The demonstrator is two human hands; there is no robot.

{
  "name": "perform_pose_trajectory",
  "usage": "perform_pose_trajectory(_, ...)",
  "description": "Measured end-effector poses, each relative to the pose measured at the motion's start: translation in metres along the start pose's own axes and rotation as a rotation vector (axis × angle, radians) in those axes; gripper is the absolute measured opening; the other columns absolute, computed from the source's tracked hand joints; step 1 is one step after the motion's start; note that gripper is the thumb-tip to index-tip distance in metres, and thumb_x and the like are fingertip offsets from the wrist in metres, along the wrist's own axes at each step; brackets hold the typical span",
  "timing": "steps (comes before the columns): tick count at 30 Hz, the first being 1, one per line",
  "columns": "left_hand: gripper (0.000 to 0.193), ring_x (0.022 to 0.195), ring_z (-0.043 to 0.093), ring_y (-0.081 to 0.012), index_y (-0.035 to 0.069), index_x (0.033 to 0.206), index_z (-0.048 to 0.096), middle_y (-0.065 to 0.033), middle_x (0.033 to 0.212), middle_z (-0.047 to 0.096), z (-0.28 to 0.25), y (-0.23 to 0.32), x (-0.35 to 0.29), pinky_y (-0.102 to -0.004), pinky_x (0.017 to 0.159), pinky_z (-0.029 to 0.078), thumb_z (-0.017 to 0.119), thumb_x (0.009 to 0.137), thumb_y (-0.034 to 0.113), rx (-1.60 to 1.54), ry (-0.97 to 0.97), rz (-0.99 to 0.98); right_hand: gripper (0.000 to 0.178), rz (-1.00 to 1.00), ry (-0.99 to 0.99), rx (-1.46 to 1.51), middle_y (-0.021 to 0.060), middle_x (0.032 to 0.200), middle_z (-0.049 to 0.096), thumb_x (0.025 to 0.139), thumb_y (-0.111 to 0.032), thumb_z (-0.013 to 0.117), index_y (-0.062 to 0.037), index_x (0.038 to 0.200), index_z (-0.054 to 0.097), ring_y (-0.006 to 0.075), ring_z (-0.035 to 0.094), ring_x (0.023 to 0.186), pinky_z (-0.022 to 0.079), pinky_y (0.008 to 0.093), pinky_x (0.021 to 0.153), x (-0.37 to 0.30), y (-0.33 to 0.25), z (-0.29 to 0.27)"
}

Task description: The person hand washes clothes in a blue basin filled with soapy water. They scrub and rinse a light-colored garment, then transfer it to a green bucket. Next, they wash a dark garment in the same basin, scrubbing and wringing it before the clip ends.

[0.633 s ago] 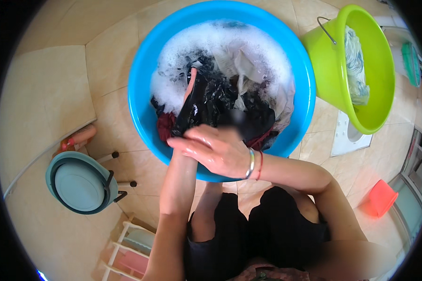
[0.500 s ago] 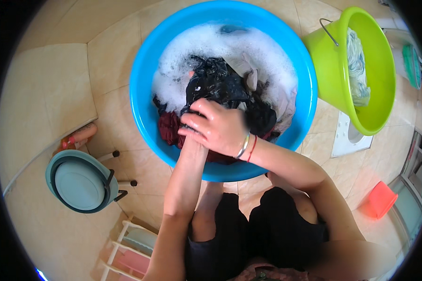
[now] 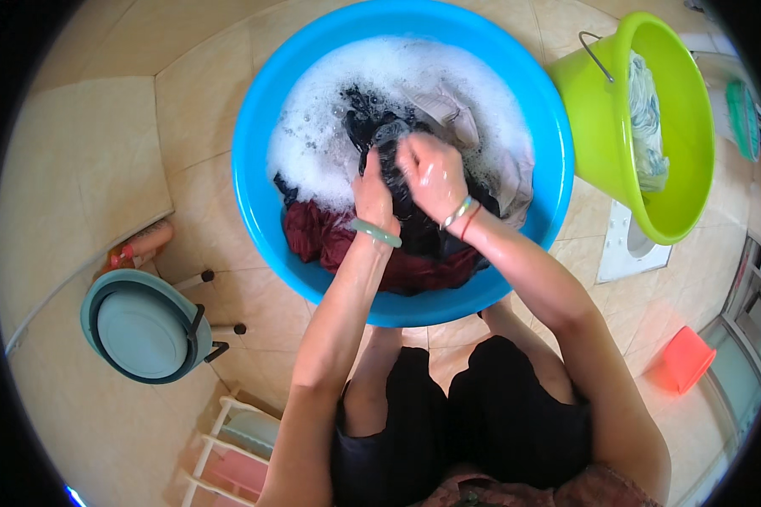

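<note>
Over soapy water in a large blue basin [image 3: 255, 211], both my hands are closed on a wet black garment [image 3: 393, 176]. My left hand [image 3: 372, 196], with a green bangle above it, grips it from the near left. Close beside it, my right hand [image 3: 435, 176] clutches another part in a fist, its fingers slightly blurred. Part of the black cloth is hidden under my hands. A maroon cloth [image 3: 314, 235] lies along the near left side of the basin. Pale grey cloth [image 3: 450, 110] rises from the white foam [image 3: 313, 110] on the far side.
A lime-green bucket [image 3: 592, 110] tilts against the basin's right side, with a pale cloth [image 3: 647, 127] inside. A white floor fixture [image 3: 615, 253] lies below it. Grey-green folding basins [image 3: 144, 334] stand left, near a white rack [image 3: 207, 456]. A coral container [image 3: 687, 361] sits right.
My right hand has lifted off my left wrist and moved up and right onto the black garment. My left hand, earlier mostly covered, now shows with its bangle.
</note>
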State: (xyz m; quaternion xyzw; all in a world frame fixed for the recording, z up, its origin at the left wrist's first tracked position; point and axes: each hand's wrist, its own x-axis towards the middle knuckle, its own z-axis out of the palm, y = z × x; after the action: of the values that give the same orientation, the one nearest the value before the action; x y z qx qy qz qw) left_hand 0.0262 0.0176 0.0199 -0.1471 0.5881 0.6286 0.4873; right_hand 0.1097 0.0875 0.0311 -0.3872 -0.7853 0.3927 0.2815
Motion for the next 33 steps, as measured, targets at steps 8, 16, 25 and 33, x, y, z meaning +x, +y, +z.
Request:
perform_pose_trajectory(8, 0.041, 0.099, 0.062, -0.0183, -0.003, 0.118, 0.061, -0.0091, 0.113, 0.065, 0.003, 0.019, -0.018, -0.0344, 0.088, 0.051, 0.051, 0.098, 0.031, -0.013, 0.139, -0.031, 0.019, -0.183, -0.086, 0.042, 0.0181, 0.075, 0.059, 0.090, -0.014, 0.060, -0.0035, 0.074, 0.057, 0.0386, 0.060, 0.067, 0.049, 0.0459, 0.057, 0.010, -0.008, 0.010)
perform_pose_trajectory(16, 0.057, 0.120, 0.052, -0.0207, 0.002, 0.137, 0.047, -0.0084, 0.135, 0.054, 0.000, 0.020, 0.011, -0.0386, 0.103, 0.039, 0.055, 0.098, 0.044, -0.057, -0.126, -0.028, 0.037, 0.223, 0.069, -0.193, 0.0224, 0.085, 0.065, 0.095, -0.039, 0.057, -0.0035, 0.086, 0.064, 0.0407, 0.064, 0.081, 0.049, 0.0510, 0.070, 0.034, 0.084, -0.002)
perform_pose_trajectory(25, 0.057, 0.119, 0.053, -0.0189, 0.008, 0.136, 0.050, -0.0025, 0.132, 0.057, 0.001, 0.030, 0.017, -0.0372, 0.103, 0.039, 0.051, 0.098, 0.051, 0.005, -0.207, -0.181, 0.011, 0.483, -0.439, -0.471, 0.0168, 0.104, 0.065, 0.091, -0.015, 0.059, -0.0087, 0.100, 0.060, 0.0369, 0.065, 0.091, 0.052, 0.0480, 0.077, 0.037, 0.054, -0.003)
perform_pose_trajectory(33, 0.068, 0.107, 0.065, -0.0257, 0.003, 0.130, 0.058, -0.0132, 0.122, 0.065, 0.000, 0.046, 0.026, -0.0398, 0.100, 0.050, 0.051, 0.093, 0.061, -0.505, -0.718, -0.599, 0.017, -0.443, -0.238, 0.011, 0.0017, 0.076, 0.051, 0.081, -0.026, 0.073, -0.0142, 0.084, 0.062, 0.0159, 0.061, 0.065, 0.049, 0.0297, 0.053, -0.027, -0.093, -0.006)
